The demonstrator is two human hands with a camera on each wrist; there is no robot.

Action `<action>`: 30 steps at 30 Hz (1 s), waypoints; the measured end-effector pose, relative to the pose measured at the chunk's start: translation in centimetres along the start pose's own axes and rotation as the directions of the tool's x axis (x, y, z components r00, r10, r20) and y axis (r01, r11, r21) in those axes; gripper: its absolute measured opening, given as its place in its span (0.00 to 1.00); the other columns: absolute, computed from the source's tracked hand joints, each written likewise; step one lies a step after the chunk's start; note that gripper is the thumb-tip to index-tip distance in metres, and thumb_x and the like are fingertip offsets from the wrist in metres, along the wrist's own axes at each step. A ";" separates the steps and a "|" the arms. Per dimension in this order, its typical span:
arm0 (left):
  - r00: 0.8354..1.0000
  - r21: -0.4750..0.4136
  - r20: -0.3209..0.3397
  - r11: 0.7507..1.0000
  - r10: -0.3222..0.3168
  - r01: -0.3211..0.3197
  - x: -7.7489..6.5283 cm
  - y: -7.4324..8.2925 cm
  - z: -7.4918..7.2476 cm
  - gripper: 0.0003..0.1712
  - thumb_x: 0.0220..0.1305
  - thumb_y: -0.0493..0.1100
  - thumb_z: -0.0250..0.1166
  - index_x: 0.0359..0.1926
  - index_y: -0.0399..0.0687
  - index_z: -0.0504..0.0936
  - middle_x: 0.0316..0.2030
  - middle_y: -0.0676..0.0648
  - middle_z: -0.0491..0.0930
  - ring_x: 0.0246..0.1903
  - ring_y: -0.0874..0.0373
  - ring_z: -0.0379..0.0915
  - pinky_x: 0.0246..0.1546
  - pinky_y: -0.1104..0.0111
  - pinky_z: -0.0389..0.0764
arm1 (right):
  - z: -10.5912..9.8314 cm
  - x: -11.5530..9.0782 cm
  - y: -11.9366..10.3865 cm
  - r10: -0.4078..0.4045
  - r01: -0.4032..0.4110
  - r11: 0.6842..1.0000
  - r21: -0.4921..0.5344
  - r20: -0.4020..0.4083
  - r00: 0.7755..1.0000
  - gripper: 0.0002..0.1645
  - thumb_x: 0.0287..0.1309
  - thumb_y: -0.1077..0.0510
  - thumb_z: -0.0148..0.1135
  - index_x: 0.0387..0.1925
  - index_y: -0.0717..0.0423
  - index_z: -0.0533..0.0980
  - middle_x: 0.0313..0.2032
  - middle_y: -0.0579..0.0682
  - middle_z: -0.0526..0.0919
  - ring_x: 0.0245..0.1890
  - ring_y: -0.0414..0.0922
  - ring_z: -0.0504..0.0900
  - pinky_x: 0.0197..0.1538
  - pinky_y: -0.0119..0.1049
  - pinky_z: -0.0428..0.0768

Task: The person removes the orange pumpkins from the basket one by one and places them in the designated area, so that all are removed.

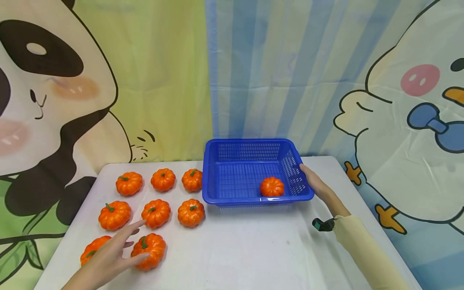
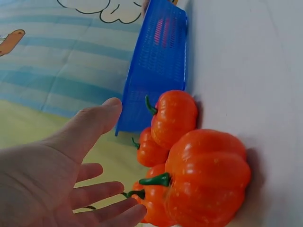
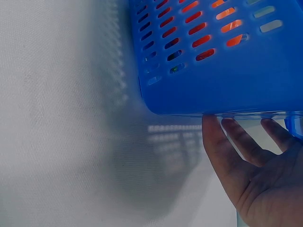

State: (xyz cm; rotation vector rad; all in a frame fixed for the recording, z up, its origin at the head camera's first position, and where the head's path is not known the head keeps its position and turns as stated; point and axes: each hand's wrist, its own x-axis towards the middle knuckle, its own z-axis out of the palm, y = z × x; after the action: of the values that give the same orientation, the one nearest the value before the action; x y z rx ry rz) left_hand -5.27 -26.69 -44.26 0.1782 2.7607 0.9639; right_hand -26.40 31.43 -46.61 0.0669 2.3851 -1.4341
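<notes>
My left hand (image 1: 114, 257) reaches over the lower-left pumpkins, its fingers spread and thumb apart. Nearest to it is an orange pumpkin with a green stem (image 1: 154, 253), just right of the thumb; another pumpkin (image 1: 95, 247) is partly hidden behind the hand. In the left wrist view a large pumpkin (image 2: 208, 177) sits right beyond the fingertips. At the right, my right hand (image 1: 315, 181) touches the outer right side of a blue plastic basket (image 1: 246, 200) with extended fingers. Inside the basket, a single pumpkin (image 1: 272, 187) lies near its front right corner.
More pumpkins stand in loose rows left of the basket, including one at the back left (image 1: 129, 183) and one close to the basket's left side (image 1: 192, 180). They rest on a white table (image 1: 250, 249). A printed curtain (image 1: 174, 80) hangs behind the table.
</notes>
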 end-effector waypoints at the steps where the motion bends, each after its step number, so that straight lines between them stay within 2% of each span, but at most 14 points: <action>1: 1.000 -0.014 0.010 1.000 -0.005 0.005 0.0 0.2 0.1 0.52 0.49 0.56 0.74 0.69 0.40 0.61 0.62 0.32 0.70 0.52 0.41 0.76 0.45 0.56 0.84 | 0.0 0.0 0.0 0.001 -0.001 1.000 0.000 -0.003 1.000 0.47 0.70 0.30 0.20 0.76 0.57 0.33 0.75 0.67 0.44 0.75 0.65 0.46 0.75 0.61 0.44; 8: 0.999 -0.034 0.032 0.999 0.002 -0.001 0.1 1.4 0.5 0.50 0.52 0.60 0.72 0.69 0.44 0.63 0.64 0.37 0.69 0.55 0.44 0.75 0.49 0.55 0.83 | 0.1 0.0 0.2 0.015 -0.015 1.000 -0.009 -0.014 1.000 0.48 0.69 0.29 0.19 0.76 0.57 0.33 0.75 0.67 0.45 0.75 0.65 0.47 0.75 0.62 0.45; 15: 0.991 -0.114 0.118 0.990 -0.068 0.081 0.3 2.5 1.3 0.46 0.53 0.60 0.71 0.70 0.52 0.64 0.67 0.43 0.68 0.56 0.49 0.75 0.51 0.56 0.82 | 0.3 0.0 0.2 0.008 -0.008 1.000 -0.004 -0.001 1.000 0.48 0.70 0.30 0.19 0.76 0.58 0.34 0.74 0.69 0.48 0.74 0.65 0.51 0.75 0.61 0.48; 19: 0.988 -0.131 0.129 0.986 -0.084 0.101 0.7 3.1 1.6 0.45 0.53 0.62 0.70 0.70 0.56 0.64 0.66 0.43 0.69 0.57 0.49 0.75 0.52 0.56 0.81 | 0.3 -0.1 0.0 0.009 -0.009 1.000 -0.008 0.001 1.000 0.48 0.70 0.30 0.19 0.76 0.58 0.34 0.74 0.69 0.47 0.74 0.65 0.50 0.75 0.61 0.47; 20: 0.989 -0.128 0.126 0.988 -0.074 0.090 0.8 3.3 1.7 0.45 0.53 0.62 0.70 0.69 0.57 0.65 0.66 0.43 0.70 0.56 0.49 0.75 0.52 0.56 0.82 | 0.2 -0.2 0.0 0.012 -0.012 1.000 -0.006 -0.002 1.000 0.48 0.70 0.30 0.20 0.76 0.57 0.34 0.74 0.68 0.48 0.74 0.65 0.50 0.75 0.61 0.47; 24: 0.994 -0.120 0.107 0.993 0.037 -0.024 1.5 4.1 2.0 0.42 0.55 0.64 0.68 0.68 0.56 0.67 0.62 0.43 0.74 0.55 0.48 0.76 0.49 0.59 0.83 | 0.0 -0.2 0.1 0.008 -0.008 1.000 -0.010 -0.005 1.000 0.48 0.70 0.29 0.19 0.76 0.57 0.34 0.74 0.68 0.48 0.74 0.65 0.50 0.75 0.62 0.47; 27: 0.984 -0.173 0.127 0.980 0.122 -0.099 2.1 4.8 2.2 0.41 0.58 0.62 0.66 0.68 0.53 0.67 0.62 0.39 0.73 0.55 0.43 0.76 0.48 0.58 0.83 | 0.0 -0.1 0.2 -0.002 0.002 1.000 -0.010 -0.007 1.000 0.48 0.70 0.29 0.19 0.76 0.57 0.34 0.74 0.68 0.48 0.74 0.65 0.50 0.75 0.62 0.47; 30: 0.972 -0.232 0.171 0.965 0.163 -0.121 2.7 5.5 2.5 0.40 0.60 0.60 0.65 0.69 0.50 0.65 0.64 0.35 0.70 0.54 0.39 0.77 0.47 0.56 0.83 | 0.0 0.0 0.3 0.003 -0.003 1.000 -0.002 -0.006 1.000 0.48 0.70 0.30 0.20 0.76 0.57 0.33 0.74 0.68 0.47 0.74 0.65 0.49 0.75 0.61 0.46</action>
State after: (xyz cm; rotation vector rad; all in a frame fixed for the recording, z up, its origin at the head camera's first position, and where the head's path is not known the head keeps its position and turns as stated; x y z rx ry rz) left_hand -7.03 -20.41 -43.19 0.4146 2.4749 1.2136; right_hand -26.32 31.56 -46.83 0.0750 2.3904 -1.4323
